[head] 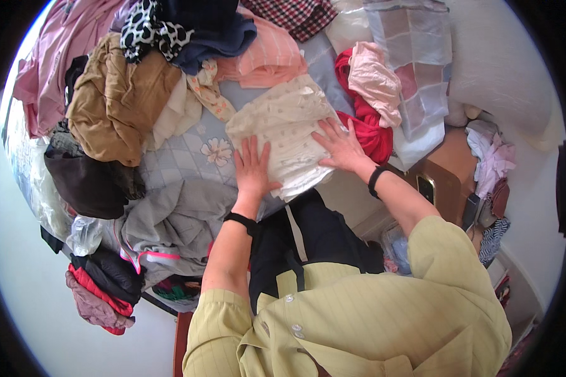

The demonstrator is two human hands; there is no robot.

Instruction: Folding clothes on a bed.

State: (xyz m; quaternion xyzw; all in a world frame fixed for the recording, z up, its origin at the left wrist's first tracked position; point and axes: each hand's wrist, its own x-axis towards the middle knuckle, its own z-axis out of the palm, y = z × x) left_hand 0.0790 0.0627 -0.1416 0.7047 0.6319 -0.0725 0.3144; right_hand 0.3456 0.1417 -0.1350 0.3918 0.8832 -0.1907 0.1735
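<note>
A white printed cloth (283,122) lies spread on the bed near its front edge. My left hand (253,169) rests on its lower left part, fingers apart. On the cloth's right side lies my right hand (340,145), palm down with spread fingers. Just beyond the right fingertips is a red cloth (365,108) with a light pink garment (373,82) on top. A pink striped garment (269,52) touches the far edge of the white cloth, and a small floral cloth (212,92) lies to its left.
Brown (118,99) and dark (87,184) garments lie at the left; a grey garment (174,217) with pink trim is nearer. A checked translucent bag (417,70) is at the right, above a brown bedside cabinet (453,160) carrying a phone (426,188).
</note>
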